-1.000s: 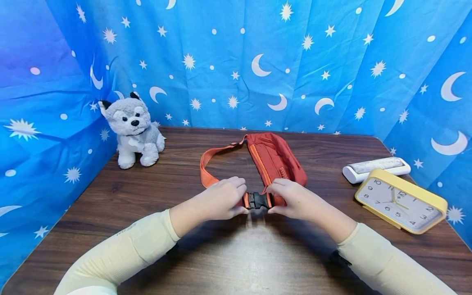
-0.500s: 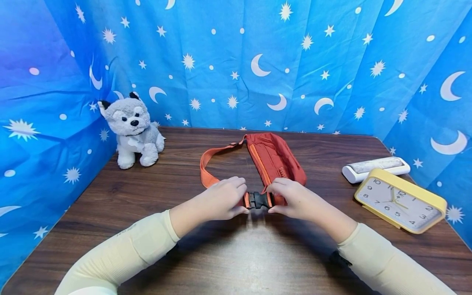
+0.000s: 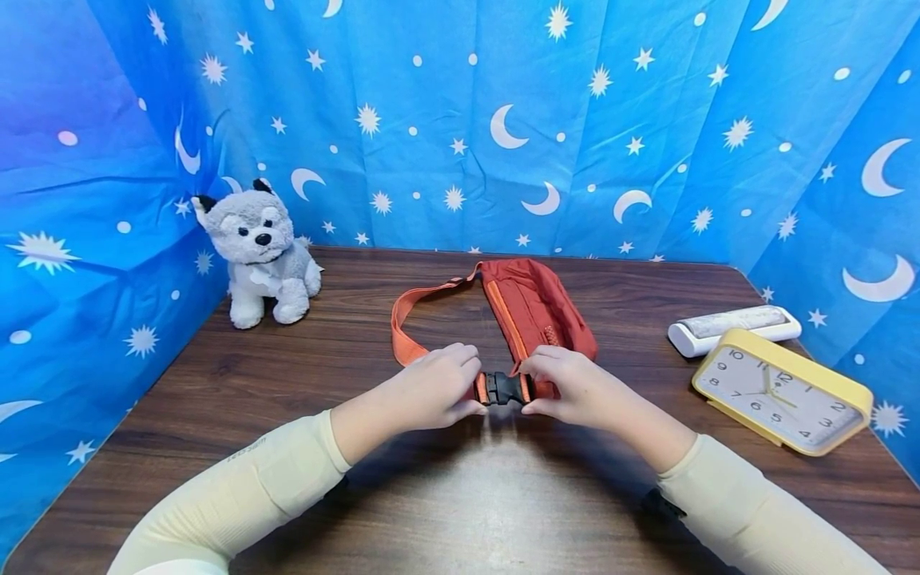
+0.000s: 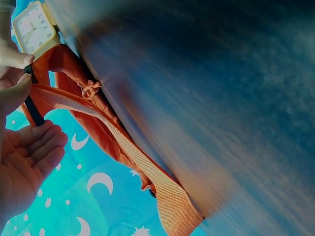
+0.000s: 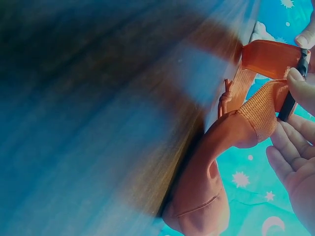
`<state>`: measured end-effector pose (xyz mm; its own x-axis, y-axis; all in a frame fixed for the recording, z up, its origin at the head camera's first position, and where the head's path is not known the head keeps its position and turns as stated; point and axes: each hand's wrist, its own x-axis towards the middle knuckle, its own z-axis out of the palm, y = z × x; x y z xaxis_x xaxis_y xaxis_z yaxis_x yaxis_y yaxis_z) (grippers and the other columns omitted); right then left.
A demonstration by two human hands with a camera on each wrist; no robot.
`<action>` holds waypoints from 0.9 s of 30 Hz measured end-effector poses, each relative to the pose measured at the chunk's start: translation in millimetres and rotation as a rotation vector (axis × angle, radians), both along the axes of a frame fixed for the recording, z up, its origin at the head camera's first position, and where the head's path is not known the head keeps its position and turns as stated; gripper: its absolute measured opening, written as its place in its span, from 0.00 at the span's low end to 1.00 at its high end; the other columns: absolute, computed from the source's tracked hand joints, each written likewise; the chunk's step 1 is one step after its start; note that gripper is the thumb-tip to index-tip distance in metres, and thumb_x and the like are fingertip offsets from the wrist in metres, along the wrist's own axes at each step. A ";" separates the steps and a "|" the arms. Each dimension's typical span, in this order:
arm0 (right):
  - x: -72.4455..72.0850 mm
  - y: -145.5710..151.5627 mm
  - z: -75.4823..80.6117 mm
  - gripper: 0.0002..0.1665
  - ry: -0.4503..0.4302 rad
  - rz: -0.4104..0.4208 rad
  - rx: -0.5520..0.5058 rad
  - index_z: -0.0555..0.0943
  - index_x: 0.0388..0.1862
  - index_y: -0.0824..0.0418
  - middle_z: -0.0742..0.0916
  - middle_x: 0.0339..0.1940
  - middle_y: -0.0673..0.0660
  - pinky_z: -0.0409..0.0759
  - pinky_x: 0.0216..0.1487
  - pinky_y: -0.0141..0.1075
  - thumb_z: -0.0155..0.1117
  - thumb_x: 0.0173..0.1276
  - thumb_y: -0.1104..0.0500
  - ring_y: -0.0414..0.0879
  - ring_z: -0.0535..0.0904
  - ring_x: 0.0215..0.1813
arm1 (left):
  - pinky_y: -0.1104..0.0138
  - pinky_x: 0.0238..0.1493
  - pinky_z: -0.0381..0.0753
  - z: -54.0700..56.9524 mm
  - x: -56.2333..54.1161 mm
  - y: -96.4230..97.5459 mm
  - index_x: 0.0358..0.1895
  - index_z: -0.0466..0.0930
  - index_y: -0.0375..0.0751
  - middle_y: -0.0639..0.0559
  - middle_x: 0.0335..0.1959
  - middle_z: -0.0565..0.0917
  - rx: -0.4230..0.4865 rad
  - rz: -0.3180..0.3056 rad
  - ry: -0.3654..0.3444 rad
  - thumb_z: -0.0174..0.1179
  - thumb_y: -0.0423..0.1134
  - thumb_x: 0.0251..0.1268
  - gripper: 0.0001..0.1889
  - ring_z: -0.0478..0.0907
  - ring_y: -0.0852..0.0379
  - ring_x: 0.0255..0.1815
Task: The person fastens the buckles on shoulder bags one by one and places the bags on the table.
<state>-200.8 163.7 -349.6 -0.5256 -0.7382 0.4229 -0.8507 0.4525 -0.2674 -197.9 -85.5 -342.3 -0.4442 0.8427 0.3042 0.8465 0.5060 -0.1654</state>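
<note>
A rust-red waist bag (image 3: 535,299) with an orange zip lies on the table, its orange strap (image 3: 406,315) looped out to the left. The black side-release buckle (image 3: 506,389) in front of the bag has its two halves joined. My left hand (image 3: 437,389) pinches the buckle's left end between thumb and fingers, and my right hand (image 3: 575,389) does the same at the right end. In the left wrist view the buckle (image 4: 34,105) stands edge-on, with the strap running down from it. The right wrist view has webbing (image 5: 258,110) leading from the buckle to the bag.
A grey and white plush husky (image 3: 262,255) sits at the back left of the wooden table (image 3: 345,511). On the right, a yellow alarm clock (image 3: 783,391) leans against a white oblong device (image 3: 733,329). A blue star-and-moon curtain (image 3: 431,88) surrounds the back and sides.
</note>
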 end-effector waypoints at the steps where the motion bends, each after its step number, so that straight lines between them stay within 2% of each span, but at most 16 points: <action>1: 0.2 -0.1 0.6 0.24 0.001 -0.001 0.001 0.80 0.41 0.61 0.77 0.31 0.50 0.71 0.31 0.32 0.79 0.46 0.56 0.42 0.71 0.31 | 0.64 0.34 0.73 0.2 0.0 0.1 0.36 0.76 0.36 0.50 0.32 0.73 0.000 0.003 -0.001 0.63 0.53 0.59 0.20 0.68 0.55 0.32; 15: -1.0 0.4 1.8 0.23 0.026 0.010 -0.015 0.80 0.40 0.62 0.77 0.31 0.50 0.73 0.32 0.33 0.79 0.46 0.56 0.42 0.72 0.32 | 0.64 0.36 0.74 0.8 0.4 1.1 0.39 0.77 0.35 0.50 0.34 0.74 -0.002 0.032 -0.016 0.63 0.53 0.58 0.22 0.70 0.55 0.34; 27: 0.8 0.6 2.4 0.24 0.013 0.013 -0.022 0.79 0.41 0.63 0.76 0.30 0.50 0.73 0.32 0.33 0.79 0.46 0.58 0.43 0.73 0.31 | 0.64 0.36 0.73 1.5 2.3 1.6 0.38 0.76 0.34 0.49 0.33 0.74 0.025 0.012 -0.018 0.64 0.54 0.57 0.23 0.70 0.55 0.33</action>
